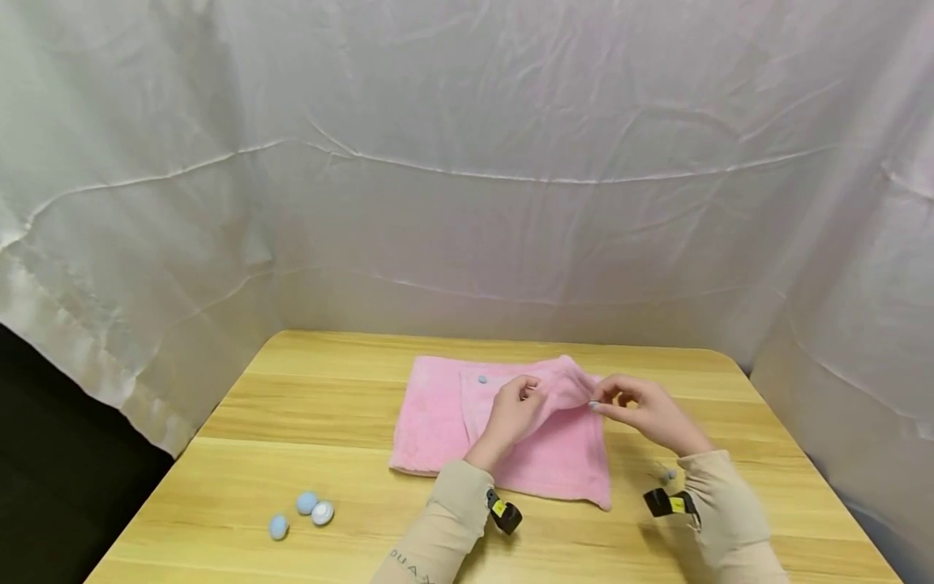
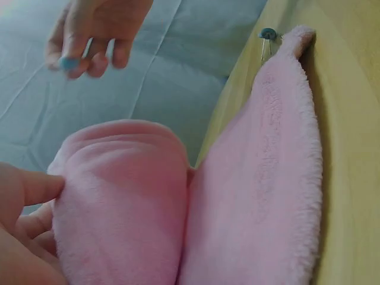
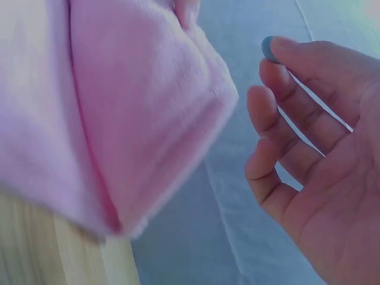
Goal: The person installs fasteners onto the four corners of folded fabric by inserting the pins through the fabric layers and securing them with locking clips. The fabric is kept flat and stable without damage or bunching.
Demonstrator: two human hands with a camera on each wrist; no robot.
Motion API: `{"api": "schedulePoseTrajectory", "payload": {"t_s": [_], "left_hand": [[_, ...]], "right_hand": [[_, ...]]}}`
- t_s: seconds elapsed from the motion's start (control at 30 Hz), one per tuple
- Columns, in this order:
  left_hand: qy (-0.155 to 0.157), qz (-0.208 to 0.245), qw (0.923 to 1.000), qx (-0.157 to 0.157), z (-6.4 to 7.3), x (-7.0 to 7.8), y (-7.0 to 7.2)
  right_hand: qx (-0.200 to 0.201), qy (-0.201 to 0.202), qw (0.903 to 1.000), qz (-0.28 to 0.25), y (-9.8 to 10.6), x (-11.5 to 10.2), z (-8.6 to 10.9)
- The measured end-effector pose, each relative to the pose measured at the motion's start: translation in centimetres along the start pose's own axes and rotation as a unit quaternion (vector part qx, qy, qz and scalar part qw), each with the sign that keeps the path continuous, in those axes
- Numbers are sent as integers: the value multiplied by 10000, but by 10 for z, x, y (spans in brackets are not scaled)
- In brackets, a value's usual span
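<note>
A pink plush cloth lies folded on the table, its upper layer lifted at the right. My left hand pinches that raised layer, with thumb and fingers on the fabric in the left wrist view. Just right of the cloth, my right hand holds a small blue-capped fastener between thumb and index finger, the other fingers loosely bent. In the right wrist view a gap separates it from the cloth. Another blue cap sits on the cloth's upper layer, left of my left hand.
At the table's front left lie two blue domed pieces, one nearer and one farther, beside a white ridged round piece. Right of the cloth is a blue-capped fastener with thin metal prongs. Grey curtains surround the table.
</note>
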State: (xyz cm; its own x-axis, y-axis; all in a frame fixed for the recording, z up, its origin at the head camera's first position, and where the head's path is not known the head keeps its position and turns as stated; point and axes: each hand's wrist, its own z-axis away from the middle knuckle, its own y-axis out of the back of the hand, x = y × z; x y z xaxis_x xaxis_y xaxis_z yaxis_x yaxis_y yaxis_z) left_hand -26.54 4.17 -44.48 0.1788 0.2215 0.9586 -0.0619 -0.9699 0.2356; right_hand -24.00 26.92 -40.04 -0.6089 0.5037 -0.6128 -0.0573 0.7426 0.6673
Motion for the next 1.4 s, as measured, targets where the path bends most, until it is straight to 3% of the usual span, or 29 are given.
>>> {"api": "schedulePoseTrajectory", "payload": {"t_s": [0.27,0.47,0.83,1.2,1.4], "left_hand": [[133,439,9983,356,-3,-2,-2],[105,641,9971,388,-3,-4,-3],[32,639,9974,342,1,-2,-6],[-12,769,9969,174,5,-1,-8],[-24,736,9971,173,4,-2,-9]], "right_hand": [[-146,-349,9992,-139,-22,3,-22],[-313,-700,9969,-164,-31,9,-25],[-428,-729,9942,-672,-33,10,-26],[7,-891,9948,-493,-45,12,-26],[627,-824,9946,-26,-52,11,-26]]}}
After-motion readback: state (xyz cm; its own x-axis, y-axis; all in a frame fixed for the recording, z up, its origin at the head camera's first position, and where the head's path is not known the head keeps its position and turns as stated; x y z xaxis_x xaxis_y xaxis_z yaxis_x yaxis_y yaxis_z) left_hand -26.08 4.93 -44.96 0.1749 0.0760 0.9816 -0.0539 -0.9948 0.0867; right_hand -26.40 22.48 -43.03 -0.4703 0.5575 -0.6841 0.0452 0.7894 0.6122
